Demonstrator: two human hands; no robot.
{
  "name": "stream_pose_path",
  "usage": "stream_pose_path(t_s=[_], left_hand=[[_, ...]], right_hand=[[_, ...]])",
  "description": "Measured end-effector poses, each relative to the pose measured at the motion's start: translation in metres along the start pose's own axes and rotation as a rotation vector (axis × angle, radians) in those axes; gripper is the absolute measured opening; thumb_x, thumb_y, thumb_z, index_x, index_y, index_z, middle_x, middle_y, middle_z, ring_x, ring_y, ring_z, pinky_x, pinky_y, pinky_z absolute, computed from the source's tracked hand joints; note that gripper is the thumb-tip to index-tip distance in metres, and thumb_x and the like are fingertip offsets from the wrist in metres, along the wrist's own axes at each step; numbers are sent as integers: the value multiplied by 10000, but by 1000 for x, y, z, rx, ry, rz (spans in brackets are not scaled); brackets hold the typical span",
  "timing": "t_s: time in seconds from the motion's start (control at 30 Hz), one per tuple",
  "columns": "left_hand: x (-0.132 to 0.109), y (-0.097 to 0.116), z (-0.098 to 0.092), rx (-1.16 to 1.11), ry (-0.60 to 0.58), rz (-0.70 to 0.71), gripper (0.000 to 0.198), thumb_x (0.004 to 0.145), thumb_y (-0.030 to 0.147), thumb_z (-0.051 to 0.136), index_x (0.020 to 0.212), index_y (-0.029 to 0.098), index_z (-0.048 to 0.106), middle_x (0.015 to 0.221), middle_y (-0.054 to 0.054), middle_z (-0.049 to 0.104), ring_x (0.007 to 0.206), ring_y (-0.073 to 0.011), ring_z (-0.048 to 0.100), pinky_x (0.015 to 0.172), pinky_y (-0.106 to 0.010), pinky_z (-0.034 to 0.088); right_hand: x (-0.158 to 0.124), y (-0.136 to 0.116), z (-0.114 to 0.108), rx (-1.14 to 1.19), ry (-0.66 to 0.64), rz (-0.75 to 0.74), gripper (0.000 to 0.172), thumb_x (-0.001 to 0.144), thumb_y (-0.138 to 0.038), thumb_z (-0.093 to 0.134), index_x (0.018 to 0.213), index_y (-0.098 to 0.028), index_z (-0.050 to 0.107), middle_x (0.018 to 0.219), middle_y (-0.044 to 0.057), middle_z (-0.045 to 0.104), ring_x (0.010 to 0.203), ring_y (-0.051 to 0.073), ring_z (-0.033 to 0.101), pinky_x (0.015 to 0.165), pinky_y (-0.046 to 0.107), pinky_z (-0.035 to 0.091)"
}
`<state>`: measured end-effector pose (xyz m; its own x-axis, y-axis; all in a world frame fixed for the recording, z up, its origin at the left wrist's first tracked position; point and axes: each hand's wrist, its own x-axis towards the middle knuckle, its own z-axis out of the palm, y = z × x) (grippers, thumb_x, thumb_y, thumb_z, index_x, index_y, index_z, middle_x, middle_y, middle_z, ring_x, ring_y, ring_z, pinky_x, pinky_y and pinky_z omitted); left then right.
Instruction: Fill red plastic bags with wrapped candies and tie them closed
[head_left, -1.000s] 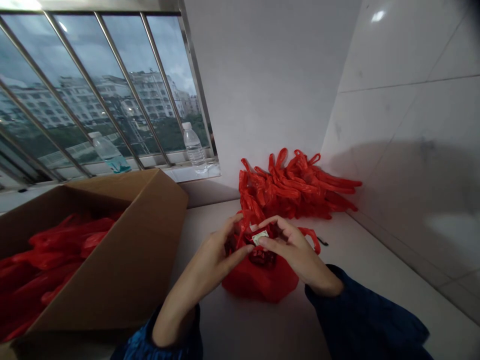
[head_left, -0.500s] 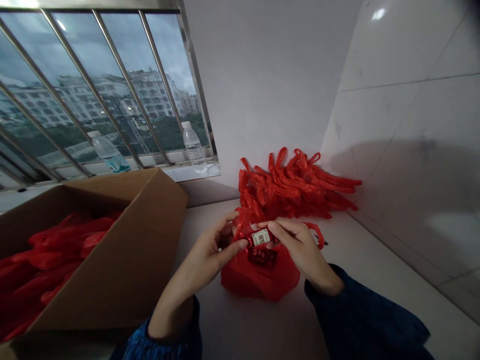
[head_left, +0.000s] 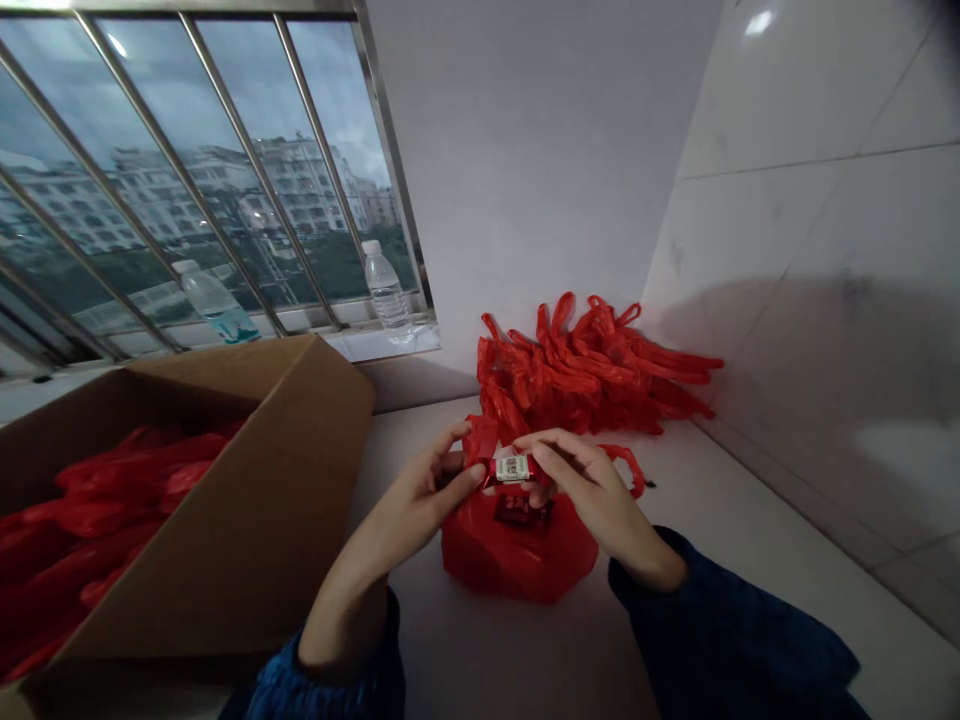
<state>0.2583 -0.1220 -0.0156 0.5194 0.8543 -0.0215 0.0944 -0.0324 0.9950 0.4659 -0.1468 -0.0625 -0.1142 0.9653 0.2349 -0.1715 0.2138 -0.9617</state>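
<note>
A small red wrapped packet with a pale label (head_left: pixel 512 469) is held level between my two hands. My left hand (head_left: pixel 420 497) pinches its left end between thumb and fingers. On its right end are the fingertips of my right hand (head_left: pixel 592 490). Just below lies a dark red packet (head_left: pixel 523 511) on top of a red plastic bag (head_left: pixel 521 562), which stands on the white surface. One handle of this bag rises behind my left fingers, and another loops out to the right of my right hand.
Several red bags (head_left: pixel 577 375) are heaped against the back wall. At the left stands a cardboard box (head_left: pixel 247 530) with red bags inside. Two plastic bottles, one upright (head_left: pixel 386 292) and one tilted (head_left: pixel 215 303), are by the barred window.
The labelled packet has turned from a slant to nearly level and shifted slightly left. The fingers of my right hand have moved a little along its top.
</note>
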Motion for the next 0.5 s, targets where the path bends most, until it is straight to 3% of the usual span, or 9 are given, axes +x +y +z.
stream_pose_path(t_s=[0.17, 0.33, 0.5], left_hand=[[1, 1, 1, 9, 49, 3, 657, 873, 395, 679, 1405, 156, 376, 1072, -110, 715, 855, -193, 684, 727, -288, 539], [1, 1, 2, 76, 94, 27, 586, 895, 417, 640, 1373, 161, 415, 1002, -82, 704, 837, -194, 676, 715, -297, 540], [0, 0, 5, 188, 159, 161, 536, 872, 386, 674, 1336, 188, 489, 1155, -91, 668, 1075, -223, 629, 900, -323, 525]], right_hand=[[-1, -5, -3, -28, -79, 23, 313, 893, -397, 674, 1153, -223, 667, 755, -12, 687, 689, 117, 658, 665, 243, 540], [-1, -6, -2, -27, -47, 37, 290, 863, -341, 702, 1112, -196, 671, 738, -17, 682, 665, 107, 638, 654, 239, 534], [-1, -6, -2, -16, -32, 59, 244, 869, -363, 683, 1037, -187, 668, 698, -20, 671, 645, 115, 637, 634, 248, 529]])
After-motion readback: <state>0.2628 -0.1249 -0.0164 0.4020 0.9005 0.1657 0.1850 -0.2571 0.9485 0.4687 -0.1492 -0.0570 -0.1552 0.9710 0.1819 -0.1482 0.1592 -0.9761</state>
